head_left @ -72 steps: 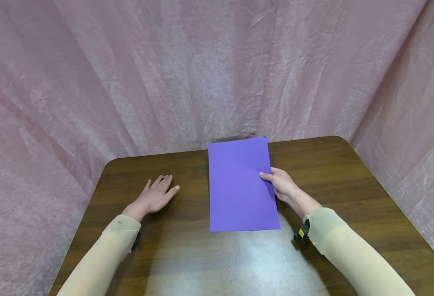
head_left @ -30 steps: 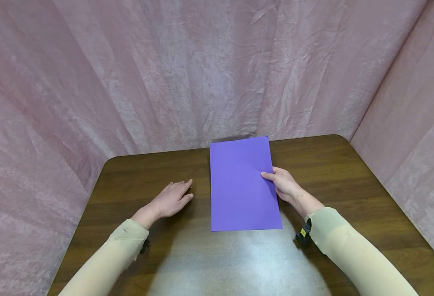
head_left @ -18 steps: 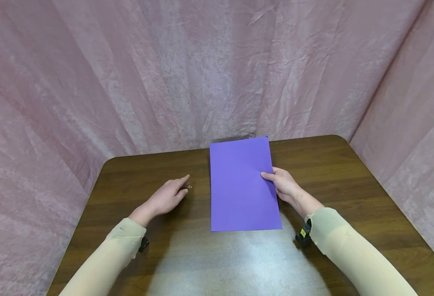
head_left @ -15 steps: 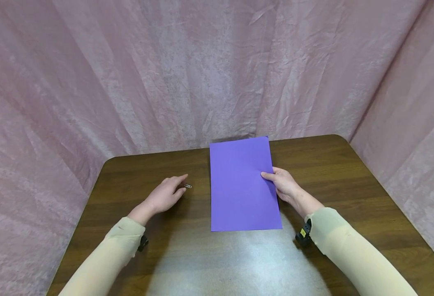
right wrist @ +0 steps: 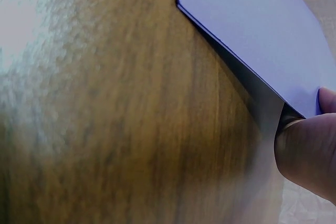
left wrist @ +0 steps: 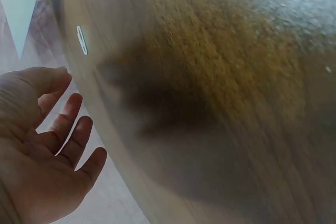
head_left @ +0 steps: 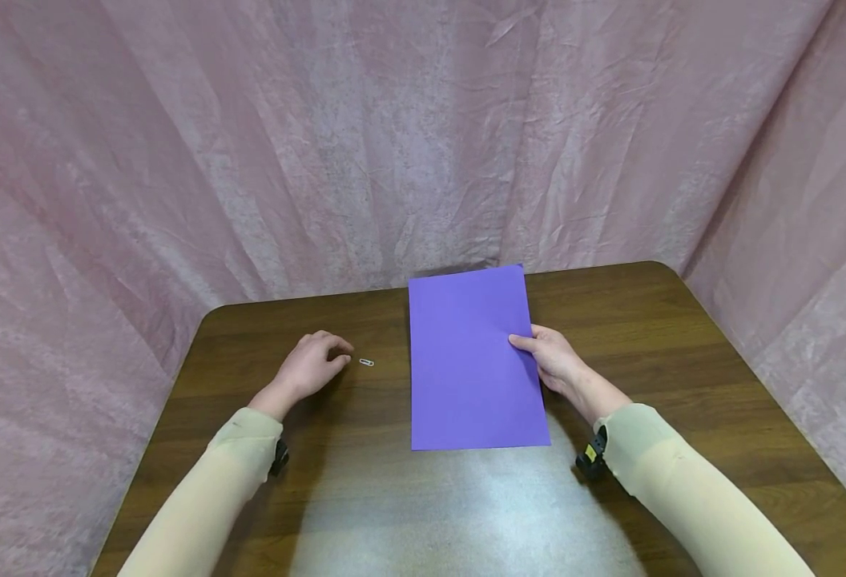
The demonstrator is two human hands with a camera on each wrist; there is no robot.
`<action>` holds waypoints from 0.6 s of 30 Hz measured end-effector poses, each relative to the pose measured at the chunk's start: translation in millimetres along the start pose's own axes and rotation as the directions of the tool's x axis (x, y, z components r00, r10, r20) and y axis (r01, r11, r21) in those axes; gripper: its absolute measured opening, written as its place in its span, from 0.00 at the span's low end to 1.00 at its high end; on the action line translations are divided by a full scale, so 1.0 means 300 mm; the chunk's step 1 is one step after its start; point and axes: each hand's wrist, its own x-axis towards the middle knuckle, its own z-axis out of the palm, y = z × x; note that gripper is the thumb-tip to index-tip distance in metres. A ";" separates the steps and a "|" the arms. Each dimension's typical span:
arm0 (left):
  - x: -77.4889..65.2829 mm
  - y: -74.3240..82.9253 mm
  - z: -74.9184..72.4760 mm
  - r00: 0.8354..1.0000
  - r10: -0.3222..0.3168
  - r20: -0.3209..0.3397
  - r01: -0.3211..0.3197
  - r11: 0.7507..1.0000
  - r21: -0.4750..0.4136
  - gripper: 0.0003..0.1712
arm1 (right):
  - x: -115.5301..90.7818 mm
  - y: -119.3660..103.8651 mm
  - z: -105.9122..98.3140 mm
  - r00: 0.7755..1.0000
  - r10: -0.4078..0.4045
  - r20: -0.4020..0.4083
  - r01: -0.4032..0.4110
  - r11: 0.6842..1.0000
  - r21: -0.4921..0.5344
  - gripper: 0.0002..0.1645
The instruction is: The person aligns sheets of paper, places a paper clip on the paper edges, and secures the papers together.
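Right hand pinches paper; left hand near clip, fingers relaxed, empty. Careless nudge could skid the small clip.

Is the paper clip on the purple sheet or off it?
Off: the paper clip lies on the brown table, between the left hand and the purple sheet.

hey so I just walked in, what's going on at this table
A person's right hand holds some purple paper by its right edge, thumb on top. The left hand holds nothing; its fingers are loosely bent beside a paper clip, not touching it. The clip lies on the wooden table, between that hand and the paper.
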 end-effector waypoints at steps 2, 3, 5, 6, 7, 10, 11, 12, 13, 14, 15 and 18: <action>0.007 -0.003 0.005 1.000 0.000 0.005 0.000 1.000 0.001 0.12 | 0.001 0.001 0.000 1.000 -0.001 -0.001 0.001 1.000 -0.004 0.27; 0.011 -0.005 0.008 1.000 0.002 0.006 -0.002 1.000 0.003 0.11 | 0.001 0.002 0.000 1.000 -0.001 -0.001 0.001 1.000 -0.005 0.27; 0.020 -0.009 0.016 1.000 0.002 0.006 -0.002 1.000 0.009 0.10 | 0.001 0.003 0.000 1.000 0.001 0.001 -0.001 1.000 -0.006 0.27; 0.026 -0.011 0.022 1.000 0.004 0.005 -0.004 1.000 0.014 0.10 | 0.000 0.003 -0.001 1.000 0.001 0.002 -0.001 1.000 -0.006 0.28; 0.030 -0.013 0.027 1.000 0.010 0.001 -0.010 1.000 0.021 0.10 | -0.001 0.003 -0.001 1.000 0.002 0.002 -0.002 1.000 -0.004 0.27; 0.040 -0.015 0.039 1.000 0.009 -0.004 -0.009 1.000 0.025 0.09 | -0.003 0.003 -0.002 1.000 0.003 0.005 -0.003 1.000 0.001 0.27; 0.042 -0.014 0.043 1.000 0.009 -0.005 -0.009 1.000 0.026 0.08 | -0.004 0.003 -0.002 1.000 0.003 0.006 -0.003 1.000 0.003 0.27; 0.044 -0.014 0.045 1.000 0.005 -0.005 -0.005 1.000 0.023 0.08 | -0.004 0.003 -0.002 1.000 0.002 0.005 -0.003 1.000 0.004 0.27; 0.046 -0.013 0.047 1.000 0.004 -0.005 -0.004 1.000 0.022 0.08 | -0.004 0.002 -0.002 1.000 0.003 0.004 -0.003 1.000 0.006 0.27; 0.047 -0.011 0.049 1.000 0.000 -0.001 0.000 1.000 0.019 0.09 | -0.003 0.002 -0.002 1.000 0.004 0.002 -0.004 1.000 0.008 0.26; 0.049 -0.010 0.051 1.000 -0.004 0.003 0.004 1.000 0.018 0.09 | -0.002 0.003 -0.001 1.000 0.004 0.001 -0.004 1.000 0.009 0.26; 0.052 -0.006 0.055 1.000 -0.003 0.011 0.003 1.000 0.022 0.09 | 0.000 0.003 0.000 1.000 0.004 -0.005 -0.004 1.000 0.013 0.25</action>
